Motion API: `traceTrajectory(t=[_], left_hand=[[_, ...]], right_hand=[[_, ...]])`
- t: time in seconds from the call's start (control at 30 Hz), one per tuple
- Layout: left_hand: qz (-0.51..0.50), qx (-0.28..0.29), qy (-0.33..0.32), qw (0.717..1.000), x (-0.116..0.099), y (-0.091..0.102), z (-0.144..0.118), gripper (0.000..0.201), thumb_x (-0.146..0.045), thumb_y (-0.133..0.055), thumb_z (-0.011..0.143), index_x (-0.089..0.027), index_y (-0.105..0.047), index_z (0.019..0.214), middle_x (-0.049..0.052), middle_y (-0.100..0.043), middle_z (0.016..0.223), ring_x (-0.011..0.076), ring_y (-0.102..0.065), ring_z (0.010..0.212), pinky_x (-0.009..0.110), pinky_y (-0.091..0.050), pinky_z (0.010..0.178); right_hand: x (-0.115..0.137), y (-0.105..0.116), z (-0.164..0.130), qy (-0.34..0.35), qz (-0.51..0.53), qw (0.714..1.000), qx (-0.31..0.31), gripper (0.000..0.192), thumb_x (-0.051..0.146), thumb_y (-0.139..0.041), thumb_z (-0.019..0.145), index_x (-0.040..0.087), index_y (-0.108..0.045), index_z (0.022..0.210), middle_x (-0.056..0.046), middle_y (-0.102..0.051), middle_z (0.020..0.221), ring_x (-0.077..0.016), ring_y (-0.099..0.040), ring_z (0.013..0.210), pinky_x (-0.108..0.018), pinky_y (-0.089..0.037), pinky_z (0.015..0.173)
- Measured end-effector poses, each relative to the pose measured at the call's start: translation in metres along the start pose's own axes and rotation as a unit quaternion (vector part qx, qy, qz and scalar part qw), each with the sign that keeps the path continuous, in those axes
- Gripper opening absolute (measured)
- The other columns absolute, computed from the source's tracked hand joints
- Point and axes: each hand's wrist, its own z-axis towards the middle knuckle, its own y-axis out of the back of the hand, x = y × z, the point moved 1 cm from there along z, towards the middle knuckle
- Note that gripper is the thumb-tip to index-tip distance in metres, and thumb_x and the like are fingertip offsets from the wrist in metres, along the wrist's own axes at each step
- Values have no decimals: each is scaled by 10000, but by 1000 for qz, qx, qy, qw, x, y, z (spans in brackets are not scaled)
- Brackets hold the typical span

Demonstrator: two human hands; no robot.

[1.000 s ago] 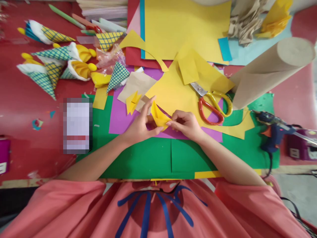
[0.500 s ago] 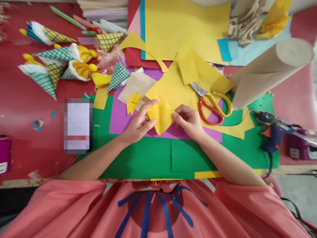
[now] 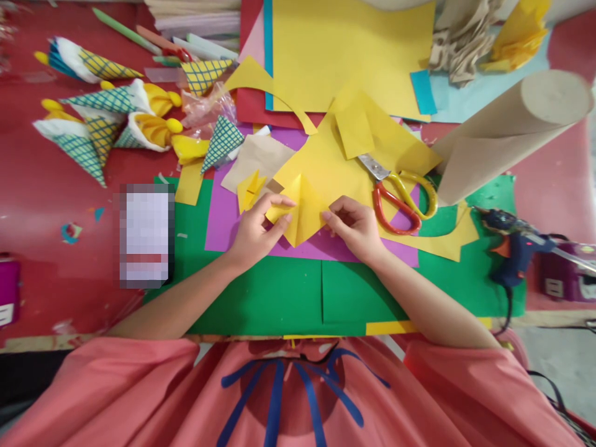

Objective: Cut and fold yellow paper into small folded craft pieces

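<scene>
A folded piece of yellow paper (image 3: 302, 211) with creases is held up between both hands over the purple sheet. My left hand (image 3: 261, 230) pinches its left corner between thumb and fingers. At the right corner, my right hand (image 3: 351, 226) grips the paper with thumb and curled fingers. Just beyond my left hand lies a smaller folded yellow paper piece (image 3: 251, 188) on a beige scrap (image 3: 261, 158). Scissors (image 3: 395, 195) with one red and one yellow handle rest right of my right hand, blades pointing away to the left.
Green sheets (image 3: 261, 292) cover the near table. A brown paper roll (image 3: 507, 133) and a glue gun (image 3: 516, 242) lie on the right. A pixelated phone (image 3: 146, 239), several patterned paper cones (image 3: 100, 99) and a stack of yellow card (image 3: 349, 56) stand around.
My left fingers have closed from a spread hold to a pinch on the paper's left corner. The paper has tilted and shifted slightly up and left. My right hand stays nearly still.
</scene>
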Motion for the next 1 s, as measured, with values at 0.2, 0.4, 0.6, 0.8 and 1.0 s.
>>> traceTrajectory(t=[0.2, 0.4, 0.6, 0.8, 1.0], left_hand=[[-6, -21, 7, 1000, 0, 1, -2, 225, -357, -587, 885, -226, -615, 1065, 29, -642, 1057, 161, -631, 999, 271, -551, 845], [-9, 32, -24, 999, -2, 0, -2, 294, -358, -607, 873, -238, -597, 1141, 46, -635, 1137, 194, -606, 1114, 338, -519, 976], [-113, 18, 28, 993, 3, -3, 0, 540, -396, -600, 873, -284, -419, 1369, 90, -499, 1406, 218, -610, 1158, 303, -570, 860], [-93, 64, 97, 989, 0, -1, 1, 314, -398, -659, 817, -172, -705, 1031, 39, -742, 933, 169, -697, 816, 246, -581, 704], [-119, 69, 39, 990, -6, 3, 5, 176, -247, -656, 814, -230, -752, 960, 0, -764, 917, 126, -709, 815, 171, -555, 681]], right_hand=[[-2, -1, 1, -1, -5, 1000, -21, 263, 409, -635, 841, 197, -532, 725, 38, -547, 583, -82, -499, 487, -231, -369, 463], [-6, 1, 1, 26, -41, 999, 17, 248, 349, -652, 827, 191, -601, 1011, -29, -661, 887, -127, -601, 716, -265, -469, 634], [-4, 4, 2, 64, -25, 996, 52, 187, 304, -601, 883, 202, -638, 1035, -41, -687, 993, -152, -639, 901, -278, -498, 788], [-5, 3, 1, 62, -34, 996, 46, 198, 293, -613, 875, 197, -676, 1036, -44, -714, 1032, -156, -656, 916, -276, -518, 791], [-8, 6, 2, 95, 15, 992, 85, 240, 224, -536, 906, 211, -720, 1060, -48, -732, 1033, -156, -671, 884, -296, -532, 778]])
